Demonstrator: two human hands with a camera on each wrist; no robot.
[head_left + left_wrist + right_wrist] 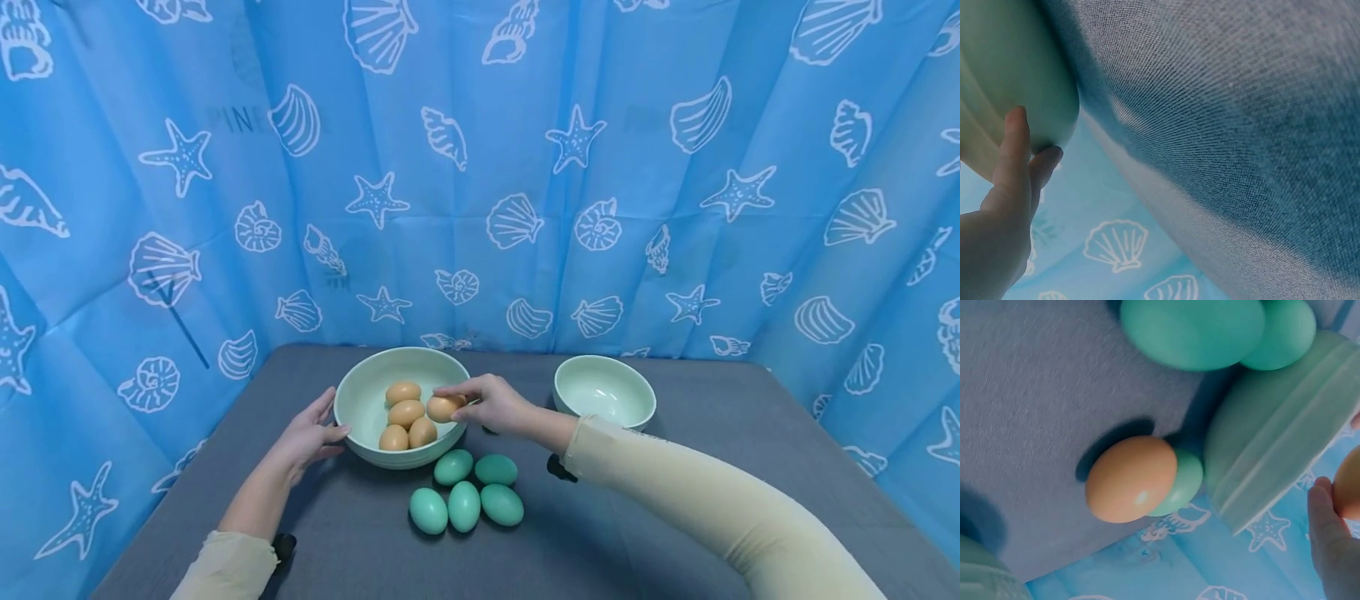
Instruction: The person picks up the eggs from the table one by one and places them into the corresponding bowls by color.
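Observation:
A large pale green bowl (pixel 360 400) holds several brown eggs (pixel 406 413). Against the outside of its left wall rests my left hand (pixel 303 437), the fingers fairly straight; the left wrist view shows fingertips on the bowl's side (pixel 1016 69). Over the bowl's right rim, my right hand (pixel 495 407) pinches another brown egg (pixel 442 408) between thumb and fingers. Several green eggs (pixel 464 507) lie on the table in front of the bowl. From the right wrist, a brown egg (pixel 1132 479) and a green egg (pixel 1186 481) appear beside the bowl, mostly hidden by my right hand in the head view.
A smaller pale green bowl (pixel 603 392) stands at the back right, partly behind my right forearm. Grey cloth (pixel 675 517) covers the table. A blue curtain (pixel 480 200) with white shells and starfish hangs behind its far edge.

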